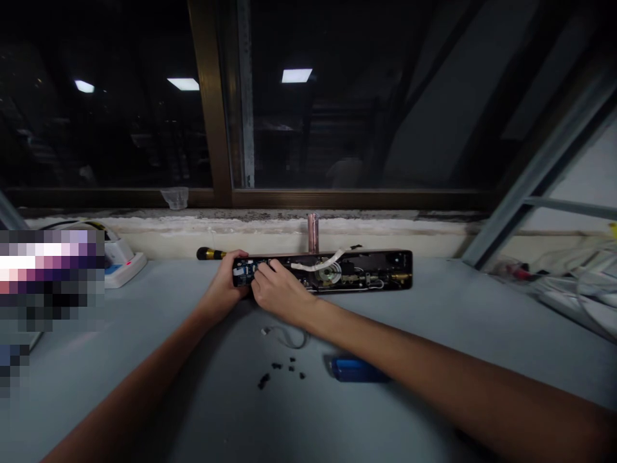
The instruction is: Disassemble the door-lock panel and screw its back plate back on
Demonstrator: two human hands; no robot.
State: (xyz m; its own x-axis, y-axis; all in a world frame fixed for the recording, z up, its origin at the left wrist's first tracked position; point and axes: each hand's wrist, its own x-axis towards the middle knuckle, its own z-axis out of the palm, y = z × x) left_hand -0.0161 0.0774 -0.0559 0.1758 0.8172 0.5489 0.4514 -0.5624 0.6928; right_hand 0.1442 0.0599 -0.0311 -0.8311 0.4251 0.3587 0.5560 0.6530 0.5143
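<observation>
A long, open black device housing (380, 262) stands on the table, its inside facing me. My left hand (227, 283) grips its left end, fingers behind and thumb below. Over the circuit board (240, 272) at that end, my right hand (279, 289) is closed in a pinch; its fingertips hide whatever is between them. A white flat cable (328, 262) curves across a round coil (330, 275) inside the housing. In front lie a loose thin cable (295, 345) with a white connector and several small black pieces (263, 381), perhaps screws.
A blue object (359, 370) lies partly under my right forearm. Behind the housing are a copper-coloured cylinder (313, 233) and a black-and-gold handle (208, 254). A white power strip (126, 270) is at left, bagged cables (578, 289) at right. A clear cup (176, 198) sits on the sill.
</observation>
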